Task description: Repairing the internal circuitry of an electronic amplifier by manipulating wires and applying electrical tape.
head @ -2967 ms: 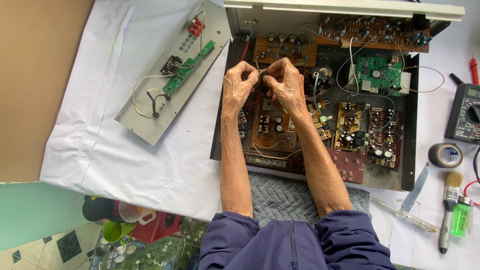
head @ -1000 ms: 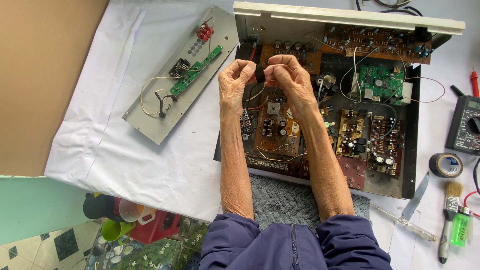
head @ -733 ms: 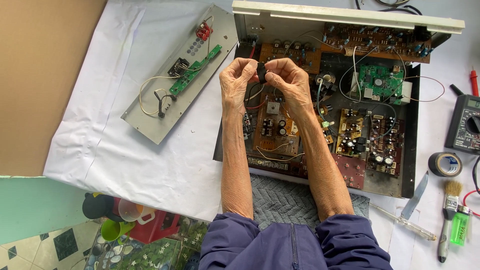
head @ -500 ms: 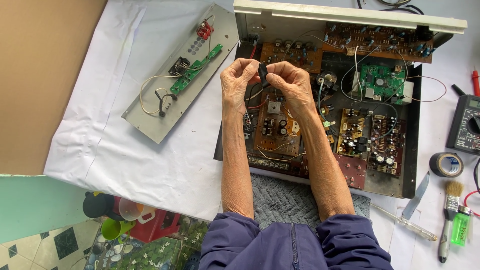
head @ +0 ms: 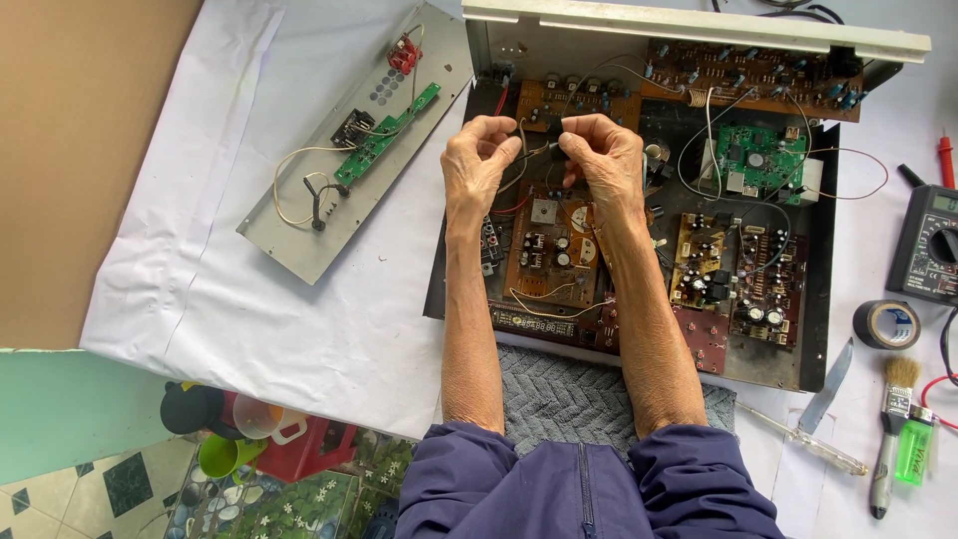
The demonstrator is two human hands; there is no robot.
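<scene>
- Both hands are raised side by side over an opened electronics chassis [head: 816,299], seen from the head camera looking straight down.
- Left hand [head: 477,165] is curled nearly closed, thumb and forefinger pinched on a thin dark wire [head: 534,152].
- Right hand [head: 604,160] is likewise curled, its fingertips pinching the same wire; the two hands sit just apart, with the wire bridging the small gap between them.
- Directly beneath the hands lies a brown circuit board [head: 549,245], with loose wires running across it.
- Well to the right of the right hand sits a green circuit board [head: 758,165], and below that more brown boards with small cylindrical parts.
- To the left of the left hand, well apart, a detached grey metal panel [head: 299,235] lies on a white sheet [head: 249,329], carrying a narrow green board and looped wires.
- Far to the right of the right hand, beyond the chassis, rest a multimeter [head: 928,245], a roll of black tape [head: 886,324], a small brush [head: 891,429] and a green lighter [head: 913,454].
- Both forearms reach out from dark blue sleeves [head: 589,489] at the bottom edge.
</scene>
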